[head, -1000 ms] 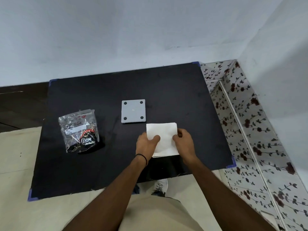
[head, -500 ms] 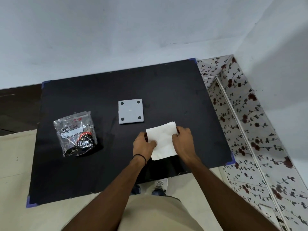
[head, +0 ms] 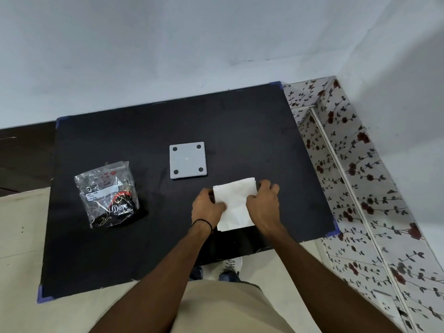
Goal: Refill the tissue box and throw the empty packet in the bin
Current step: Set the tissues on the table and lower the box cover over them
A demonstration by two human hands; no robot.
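Observation:
A white stack of folded tissues (head: 236, 205) lies on the black table (head: 144, 248), near its front right. My left hand (head: 207, 207) grips the stack's left edge and my right hand (head: 263, 204) grips its right edge, fingers curled over the far corner. Just beyond the stack sits a grey square tissue box (head: 188, 160), bottom side up, with four dark round feet. At the left of the table lies a clear plastic packet (head: 108, 195) with a white label and dark contents.
A pale wall stands right behind the table. On the right runs a floral-patterned tiled step (head: 360, 188). My shoes (head: 229, 267) show below the table's front edge. No bin is in view.
The stack has turned slightly counterclockwise between my hands. My right hand's fingers have slid up to its far right corner. The head camera shifted a little.

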